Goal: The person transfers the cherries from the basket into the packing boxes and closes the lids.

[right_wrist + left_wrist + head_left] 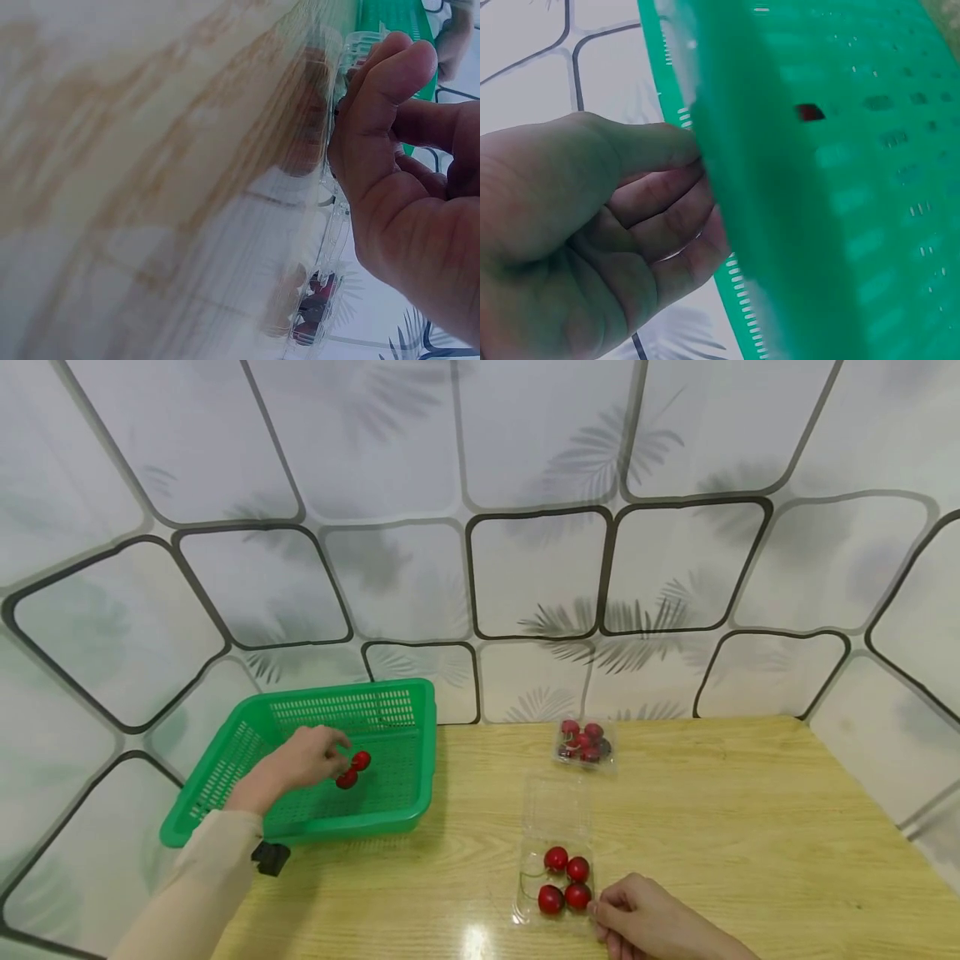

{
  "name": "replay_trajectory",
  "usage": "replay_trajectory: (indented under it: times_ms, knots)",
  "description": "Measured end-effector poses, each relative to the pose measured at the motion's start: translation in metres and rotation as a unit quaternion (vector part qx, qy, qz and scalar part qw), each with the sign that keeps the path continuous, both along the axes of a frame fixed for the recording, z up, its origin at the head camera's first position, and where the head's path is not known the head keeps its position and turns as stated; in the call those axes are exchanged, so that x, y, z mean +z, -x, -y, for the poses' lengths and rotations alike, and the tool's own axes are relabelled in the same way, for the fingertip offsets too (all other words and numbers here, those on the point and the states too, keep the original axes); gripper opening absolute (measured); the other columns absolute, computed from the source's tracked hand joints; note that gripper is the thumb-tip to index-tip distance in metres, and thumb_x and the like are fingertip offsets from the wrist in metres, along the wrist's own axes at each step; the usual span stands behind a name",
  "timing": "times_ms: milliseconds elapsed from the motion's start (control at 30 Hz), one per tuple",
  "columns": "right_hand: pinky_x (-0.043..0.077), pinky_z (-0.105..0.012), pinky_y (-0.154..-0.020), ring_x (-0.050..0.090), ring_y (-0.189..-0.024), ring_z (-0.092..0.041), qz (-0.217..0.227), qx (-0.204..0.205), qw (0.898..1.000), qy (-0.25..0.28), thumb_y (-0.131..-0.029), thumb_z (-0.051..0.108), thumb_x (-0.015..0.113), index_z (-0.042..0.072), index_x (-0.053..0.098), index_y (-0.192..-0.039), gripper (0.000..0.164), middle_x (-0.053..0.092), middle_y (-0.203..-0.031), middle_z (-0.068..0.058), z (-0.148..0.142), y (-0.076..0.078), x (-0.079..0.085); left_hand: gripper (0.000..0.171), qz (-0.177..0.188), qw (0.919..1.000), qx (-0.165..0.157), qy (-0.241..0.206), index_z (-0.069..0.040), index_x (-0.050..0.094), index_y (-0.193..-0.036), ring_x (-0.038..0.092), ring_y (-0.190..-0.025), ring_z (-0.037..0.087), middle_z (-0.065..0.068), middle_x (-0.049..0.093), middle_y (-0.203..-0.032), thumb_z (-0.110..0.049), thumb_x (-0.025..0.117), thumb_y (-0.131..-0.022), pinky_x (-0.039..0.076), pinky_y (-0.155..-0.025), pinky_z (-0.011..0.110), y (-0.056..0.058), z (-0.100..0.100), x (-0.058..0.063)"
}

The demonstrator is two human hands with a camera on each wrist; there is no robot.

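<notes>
My left hand (311, 756) reaches into a green plastic basket (423, 777), fingers loosely bent beside two red cherries (347, 778). The left wrist view shows this hand (592, 225) partly behind the basket's rim, its fingertips hidden; a bit of red shows through the slots. An open clear plastic clamshell box (555, 814) lies on the table with several cherries (557, 859) in one half. At its near right corner, my right hand (648, 914) pinches the edge between thumb and fingers. In the right wrist view, the right hand (405, 157) is against the box's side.
A closed clear box of cherries (583, 743) stands at the back of the wooden table (720, 810), near the patterned wall covering (540, 577). The basket occupies the table's left side. A small black device (272, 858) is on my left wrist.
</notes>
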State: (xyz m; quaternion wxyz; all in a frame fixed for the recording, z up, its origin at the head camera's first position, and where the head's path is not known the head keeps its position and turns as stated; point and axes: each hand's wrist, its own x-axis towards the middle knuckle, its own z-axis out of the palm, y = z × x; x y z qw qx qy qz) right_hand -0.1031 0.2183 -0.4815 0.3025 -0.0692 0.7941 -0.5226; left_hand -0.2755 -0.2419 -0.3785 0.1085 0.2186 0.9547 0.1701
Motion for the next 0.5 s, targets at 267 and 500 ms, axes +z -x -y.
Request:
replay_trajectory:
  times_ms: [267,500]
  knots:
    - [0.041,-0.014,-0.047,0.05,-0.051,-0.003,0.01,-0.002,1.0,0.016,-0.105,0.021,0.055,0.004,0.07,-0.081,0.033,0.062,-0.063,0.003,-0.0004,0.0001,0.0003,0.011,-0.01,0.9996,-0.025,0.009,-0.001,0.076,-0.102,0.065,-0.069,0.013,0.008,0.075,-0.085,-0.004,0.068,-0.096,0.055,-0.065,0.035,-0.0046,-0.0009,-0.0051]
    - [0.042,-0.014,-0.047,0.051,-0.051,-0.004,0.008,-0.001,1.0,0.023,-0.106,0.023,0.055,0.003,0.07,-0.082,0.035,0.063,-0.064,0.003,-0.0011,0.0002,-0.0011,0.003,-0.018,0.9992,-0.032,0.018,-0.007,0.077,-0.092,0.065,-0.074,0.012,0.001,0.074,-0.085,-0.009,0.077,-0.09,0.057,-0.067,0.034,-0.0062,-0.0016,-0.0084]
